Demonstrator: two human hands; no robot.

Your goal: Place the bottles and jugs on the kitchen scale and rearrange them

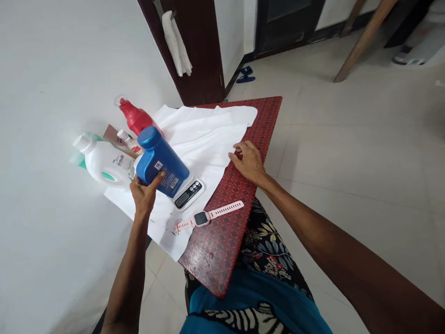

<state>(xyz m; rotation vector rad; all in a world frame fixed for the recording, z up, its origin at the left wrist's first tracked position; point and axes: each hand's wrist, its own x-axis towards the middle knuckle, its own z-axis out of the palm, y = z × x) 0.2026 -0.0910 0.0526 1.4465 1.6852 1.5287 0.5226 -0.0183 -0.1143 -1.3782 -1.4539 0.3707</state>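
My left hand (143, 195) grips the lower left side of a blue bottle (170, 163), its thumb across the label. The bottle stands at or just over a white kitchen scale (189, 194) with a dark display; whether it bears fully on the scale I cannot tell. My right hand (249, 160) is at the table's right side by the edge of a white cloth (205, 132), fingers loosely bent and apart, holding nothing. A pink-strapped smartwatch (201, 218) lies stretched out in front of the scale, partly on the cloth.
Behind the blue bottle, by the wall, stand a white detergent jug (104, 160), a small clear bottle (127, 138) and a red bottle (137, 116). The red patterned table (222, 250) has a corner near my lap. Blue slippers (245, 78) lie on the floor near a door.
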